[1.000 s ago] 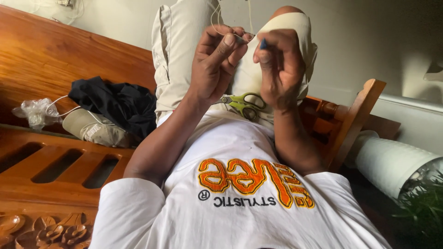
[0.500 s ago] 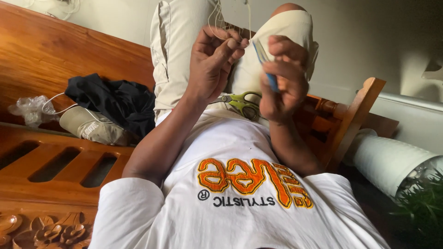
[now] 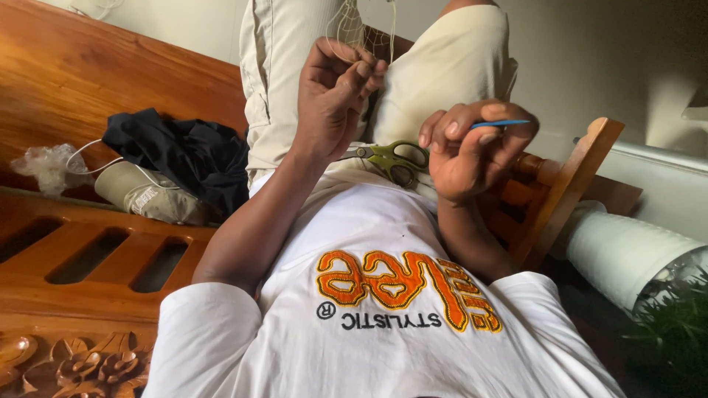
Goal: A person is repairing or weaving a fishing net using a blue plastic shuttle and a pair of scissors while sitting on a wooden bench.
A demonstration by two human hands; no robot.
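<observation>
My left hand is raised over my lap, its fingers pinched on pale thin thread that runs up to a bit of netting. My right hand sits lower and to the right, apart from the left, gripping a thin blue hook-like tool whose tip points right. Green-handled scissors lie on my lap between the two hands, partly hidden behind them. I wear beige trousers and a white printed T-shirt.
I sit on a carved wooden bench. On its seat to the left lie a dark garment, a beige pouch and a crumpled clear plastic bag. A wooden armrest, a white roll and a green plant are at right.
My right hand has dropped down and to the right, away from the left hand, turning the blue tool sideways. The left hand stays raised on the thread.
</observation>
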